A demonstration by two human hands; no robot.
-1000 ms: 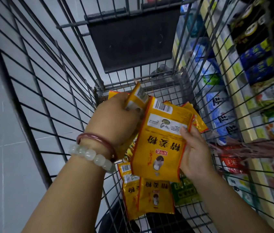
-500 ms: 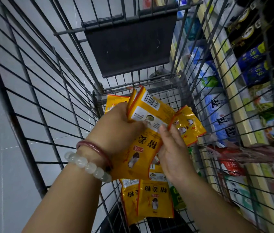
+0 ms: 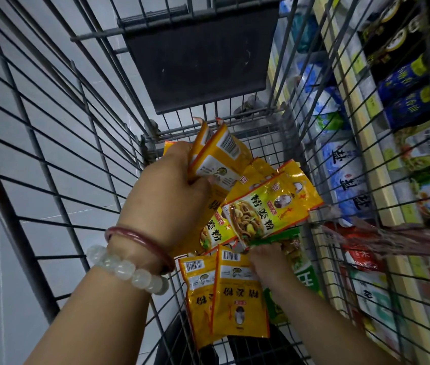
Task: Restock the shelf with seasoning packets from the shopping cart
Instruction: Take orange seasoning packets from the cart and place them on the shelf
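A fan of yellow seasoning packets (image 3: 224, 164) is being gripped in the left hand (image 3: 166, 201), fingers curled round the bunch, above the wire shopping cart (image 3: 50, 154). Several packets in the bunch are being held with barcoded backs up at the top; lower ones are showing printed fronts, among them a front-facing packet (image 3: 269, 206) splayed out toward the right. A dark red bangle (image 3: 140, 241) and a pale bead bracelet (image 3: 126, 270) are being worn on the left wrist. The right hand (image 3: 269, 262) is being lowered to the cart floor, fingers bent at the upper edge of a loose yellow packet (image 3: 237, 293) lying back-up; whether it is being pinched or merely touched cannot be told. A second loose packet (image 3: 198, 288) is lying just beside it, partly overlapped by it. A green packet (image 3: 303, 272) is lying under the right hand's far side. A dark flap (image 3: 198, 64) is hanging at the cart's far end. The shelf (image 3: 372, 159) is being seen through the right cart wall, stocked with white-and-blue bags (image 3: 345, 180) and dark blue packs (image 3: 403, 90).
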